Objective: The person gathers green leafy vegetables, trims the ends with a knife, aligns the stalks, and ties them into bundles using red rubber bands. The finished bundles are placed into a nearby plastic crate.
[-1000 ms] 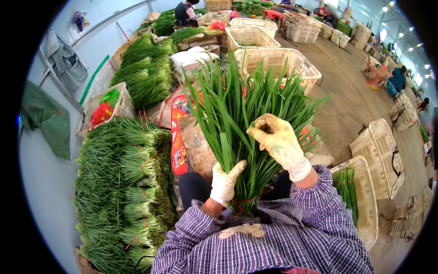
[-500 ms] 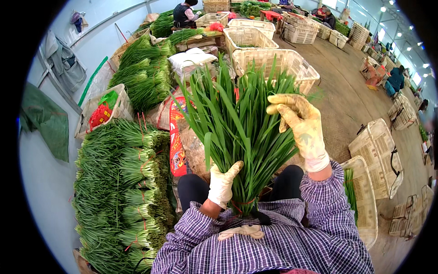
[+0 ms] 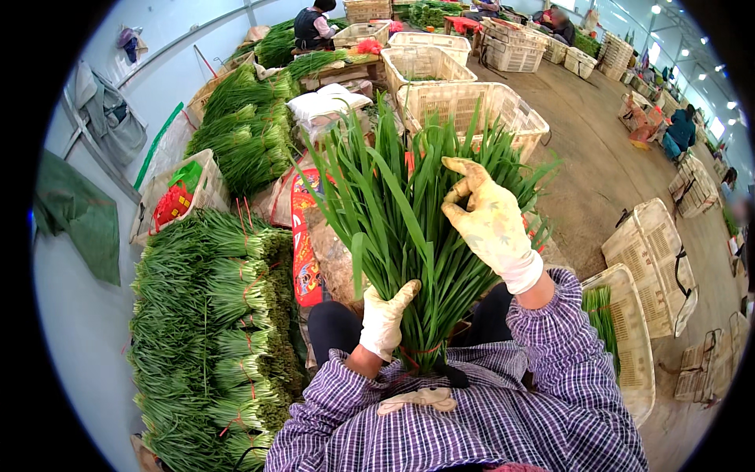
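A large bunch of garlic chives (image 3: pixel 409 228) stands upright against my lap, its long flat leaves fanned out at the top. A red tie circles it low down, near my checked apron. My left hand (image 3: pixel 385 318), in a pale glove, grips the bunch from the left just above the tie, thumb across the stems. My right hand (image 3: pixel 487 220), in a yellow-stained glove, is at the upper right leaves. Its thumb and forefinger are curved with a gap between them, and I see nothing held there.
Stacked tied chive bundles (image 3: pixel 204 338) lie to my left, with more green bundles (image 3: pixel 244 134) beyond. Ahead is a plastic crate (image 3: pixel 472 98); another crate (image 3: pixel 633 338) at my right holds some chives. A white sack (image 3: pixel 330 101) lies ahead. A person (image 3: pixel 314 27) sits at the far left.
My right hand has moved left and slightly down, from the right edge of the leaves in over them. My left hand keeps its grip on the bunch.
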Demonstrator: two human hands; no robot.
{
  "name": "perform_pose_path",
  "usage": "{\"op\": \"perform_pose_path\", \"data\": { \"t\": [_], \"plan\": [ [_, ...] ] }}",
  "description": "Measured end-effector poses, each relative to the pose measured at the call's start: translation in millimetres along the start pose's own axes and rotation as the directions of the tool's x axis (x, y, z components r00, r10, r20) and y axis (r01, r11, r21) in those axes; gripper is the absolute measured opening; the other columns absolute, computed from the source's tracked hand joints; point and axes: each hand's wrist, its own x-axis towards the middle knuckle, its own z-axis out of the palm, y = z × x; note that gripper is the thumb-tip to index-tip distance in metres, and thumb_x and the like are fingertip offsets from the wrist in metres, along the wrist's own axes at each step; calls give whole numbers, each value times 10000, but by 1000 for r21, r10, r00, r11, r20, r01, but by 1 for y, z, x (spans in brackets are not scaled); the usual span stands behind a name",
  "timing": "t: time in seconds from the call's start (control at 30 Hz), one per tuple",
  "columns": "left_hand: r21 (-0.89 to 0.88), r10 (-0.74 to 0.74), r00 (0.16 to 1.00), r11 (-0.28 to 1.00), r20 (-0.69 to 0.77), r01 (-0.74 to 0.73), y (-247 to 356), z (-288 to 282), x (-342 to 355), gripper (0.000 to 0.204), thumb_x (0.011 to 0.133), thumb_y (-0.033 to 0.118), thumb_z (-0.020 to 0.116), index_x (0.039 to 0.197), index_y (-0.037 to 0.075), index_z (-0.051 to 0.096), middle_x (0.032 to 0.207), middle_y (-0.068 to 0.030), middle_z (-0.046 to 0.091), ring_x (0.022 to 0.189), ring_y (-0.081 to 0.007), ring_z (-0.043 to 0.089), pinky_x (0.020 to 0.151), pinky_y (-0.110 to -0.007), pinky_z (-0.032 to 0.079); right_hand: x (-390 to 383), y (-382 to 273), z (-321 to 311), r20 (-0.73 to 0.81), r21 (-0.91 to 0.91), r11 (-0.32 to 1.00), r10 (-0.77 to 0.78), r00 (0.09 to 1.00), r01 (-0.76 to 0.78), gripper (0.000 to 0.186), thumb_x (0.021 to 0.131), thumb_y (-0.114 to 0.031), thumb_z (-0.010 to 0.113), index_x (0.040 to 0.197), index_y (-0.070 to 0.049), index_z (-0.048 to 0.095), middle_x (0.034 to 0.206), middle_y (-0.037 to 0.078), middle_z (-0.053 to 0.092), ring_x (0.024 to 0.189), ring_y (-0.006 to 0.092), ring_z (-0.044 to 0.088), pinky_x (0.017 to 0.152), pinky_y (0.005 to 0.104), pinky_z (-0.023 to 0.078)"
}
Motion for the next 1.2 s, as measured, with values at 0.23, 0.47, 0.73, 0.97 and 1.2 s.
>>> {"op": "perform_pose_path", "data": {
  "t": [0.23,0.47,0.73,0.97,1.2],
  "plan": [
    [-21,-12,1000,1000,-23,12,-4,-1,0,184,836,5,670,1015,1,628,926,-46,670,789,-118,629,735,-254,526,8,-21,-17,2,53,980,-195,981,194,380,753,3,634,1123,-78,597,905,58,643,718,168,613,628,287,486],
    [0,-19,999,1000,25,19,1,4,1,186,840,0,662,1022,-8,624,939,-63,674,790,-126,637,730,-256,536,24,1,-6,68,-140,897,-415,907,420,113,767,-26,620,869,-73,612,810,93,629,759,266,626,670,327,510],
    [-40,-38,997,999,-70,35,7,-3,4,201,835,29,675,1031,3,640,947,-47,674,801,-136,633,749,-270,526,6,-20,-63,317,609,747,77,945,-265,116,850,-59,613,953,-8,630,816,73,658,606,92,588,520,211,468],
    [-171,-8,993,985,-121,-13,26,-5,28,334,863,144,670,1167,50,569,1036,-46,649,881,-182,641,764,-352,551,-108,53,-20,723,112,918,188,665,-381,633,826,-293,681,1310,18,418,1169,188,576,1020,252,601,896,295,465],
    [94,39,984,994,176,-56,47,10,16,793,797,277,721,1405,-9,299,1299,-86,490,1173,-186,470,998,-324,375,-143,77,64,619,629,339,326,714,-700,744,794,-296,731,1355,15,353,1264,141,540,1123,234,555,956,340,442]
  ]
}}
